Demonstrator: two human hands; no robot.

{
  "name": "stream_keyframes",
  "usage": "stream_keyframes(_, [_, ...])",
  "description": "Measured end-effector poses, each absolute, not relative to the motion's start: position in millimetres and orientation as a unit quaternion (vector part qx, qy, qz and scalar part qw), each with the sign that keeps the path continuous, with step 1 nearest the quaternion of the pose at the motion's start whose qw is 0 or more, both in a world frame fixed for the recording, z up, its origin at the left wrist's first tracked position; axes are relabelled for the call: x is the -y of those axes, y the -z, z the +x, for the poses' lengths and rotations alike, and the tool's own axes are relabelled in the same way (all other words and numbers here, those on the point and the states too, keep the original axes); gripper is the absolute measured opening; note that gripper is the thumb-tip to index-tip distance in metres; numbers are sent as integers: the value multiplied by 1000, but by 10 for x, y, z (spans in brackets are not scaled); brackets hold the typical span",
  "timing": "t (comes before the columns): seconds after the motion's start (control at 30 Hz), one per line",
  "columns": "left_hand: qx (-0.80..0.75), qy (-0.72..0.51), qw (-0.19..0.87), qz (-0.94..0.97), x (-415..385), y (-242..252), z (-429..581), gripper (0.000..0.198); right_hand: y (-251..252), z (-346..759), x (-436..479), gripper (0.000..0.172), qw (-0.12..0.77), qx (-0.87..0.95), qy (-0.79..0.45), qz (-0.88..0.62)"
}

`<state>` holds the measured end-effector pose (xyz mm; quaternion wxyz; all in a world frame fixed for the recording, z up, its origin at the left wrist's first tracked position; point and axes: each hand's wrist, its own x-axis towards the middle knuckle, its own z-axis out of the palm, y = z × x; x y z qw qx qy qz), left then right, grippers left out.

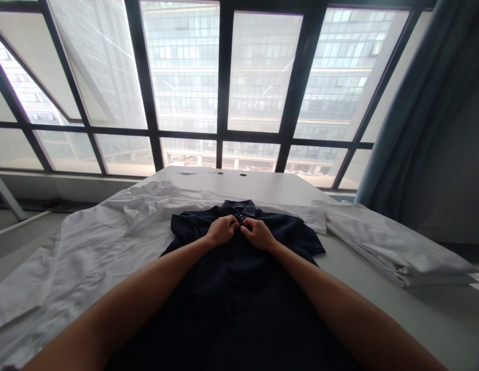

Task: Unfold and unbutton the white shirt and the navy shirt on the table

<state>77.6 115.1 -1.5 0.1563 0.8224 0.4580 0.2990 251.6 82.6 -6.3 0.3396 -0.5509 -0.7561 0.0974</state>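
Observation:
A dark navy short-sleeved shirt (234,278) lies front side up on the table, its collar (238,207) at the far end and its sleeves spread to both sides. Just below the collar, my left hand (223,229) pinches the left edge of the front opening. Close beside it, my right hand (258,233) pinches the placket from the other side. Between the fingertips and the collar a small button shows. The fingers hide the exact spot that they hold.
Under the shirt and to its left spreads a crumpled white cloth (119,232). Folded white fabric (394,242) lies stacked on the right of the white table (270,180). Behind stand large framed windows, with a blue-grey curtain (413,118) at the right.

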Motion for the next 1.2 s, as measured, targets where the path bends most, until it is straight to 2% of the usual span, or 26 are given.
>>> stream_keyframes(0.17, [-434,-320,203,817,-1248,62,773,16,84,2526,-853,19,359,764,-113,-524])
stream_keyframes(0.33, [-377,-372,252,810,-1313,111,758,15,59,2489,-827,15,332,738,-62,-585])
stream_keyframes(0.5, [-387,-407,262,785,-1309,106,749,15,3,2451,-781,14,299,693,-35,-655])
stream_keyframes(0.57, [-384,-416,258,783,-1305,94,749,14,0,2453,-771,8,308,677,-20,-669])
stream_keyframes(0.7, [-333,-416,211,819,-1300,90,753,10,30,2473,-768,41,370,712,50,-595])
stream_keyframes(0.73, [-321,-412,199,830,-1296,94,753,10,37,2475,-769,41,372,729,65,-571])
stream_keyframes(0.87, [-318,-380,149,856,-1259,100,747,11,41,2464,-773,18,322,755,74,-566])
stream_keyframes(1.03, [-358,-323,121,868,-1198,67,758,15,31,2462,-795,21,285,745,39,-602])
stream_keyframes(1.13, [-371,-319,126,863,-1176,55,775,24,36,2466,-803,42,274,741,29,-612])
stream_keyframes(1.2, [-373,-326,124,859,-1170,60,780,25,39,2464,-801,43,251,743,32,-620])
